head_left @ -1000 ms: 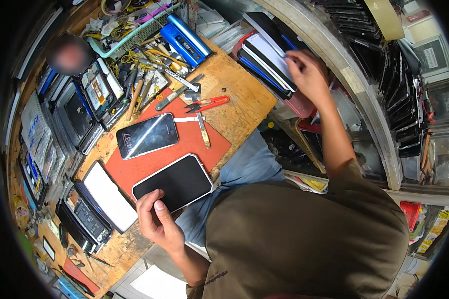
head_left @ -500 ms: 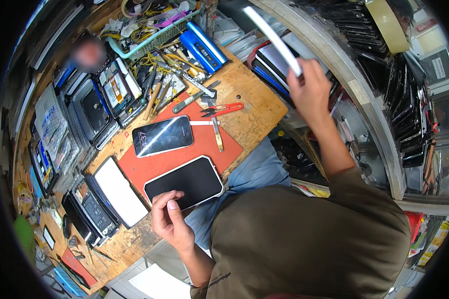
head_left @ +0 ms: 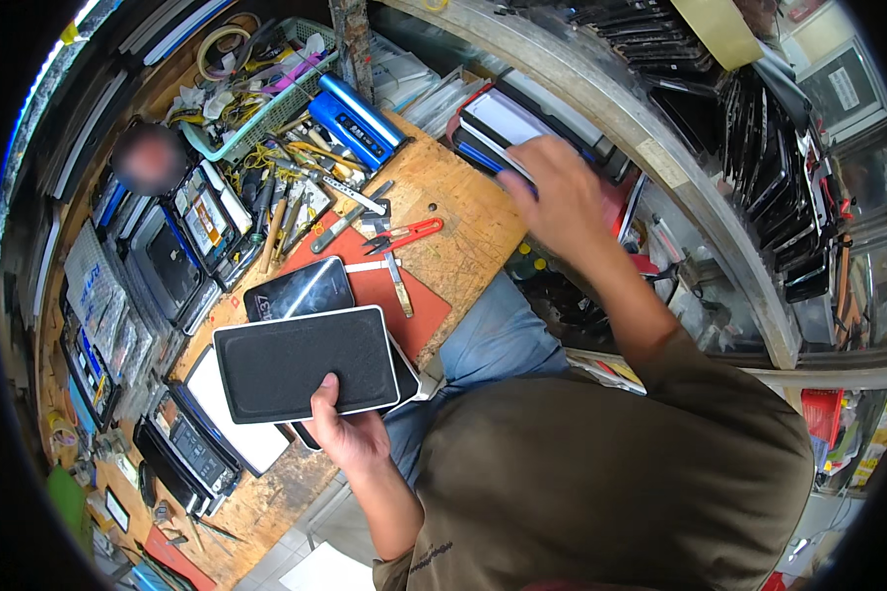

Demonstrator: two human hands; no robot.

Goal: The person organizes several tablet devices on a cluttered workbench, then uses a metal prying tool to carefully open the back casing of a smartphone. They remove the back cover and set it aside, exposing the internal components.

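My left hand [head_left: 350, 428] grips a black tablet [head_left: 301, 355] with a pale rim, its thumb across the surface. The tablet overlaps a smaller phone [head_left: 296, 288] and another white-rimmed tablet [head_left: 404, 384] on the red mat [head_left: 412, 315]. My right hand [head_left: 552, 197] reaches to a row of upright tablets [head_left: 493, 113] at the upper right; its bent fingers are blurred and partly hidden, so what they touch is unclear. Red-handled snips [head_left: 414, 230] and a small metal tool [head_left: 399, 289] lie on the mat, near the wooden bench's [head_left: 478, 222] right end.
A green basket [head_left: 256, 108], blue devices [head_left: 355, 123] and a heap of hand tools [head_left: 296, 197] fill the back. Opened tablets [head_left: 187, 433] crowd the left side. A metal-framed glass case [head_left: 700, 197] with stacked panels [head_left: 779, 177] curves along the right.
A tablet is now in my left hand, over the phone. My right hand had lifted a white-edged item; it is now back down at the row of tablets.
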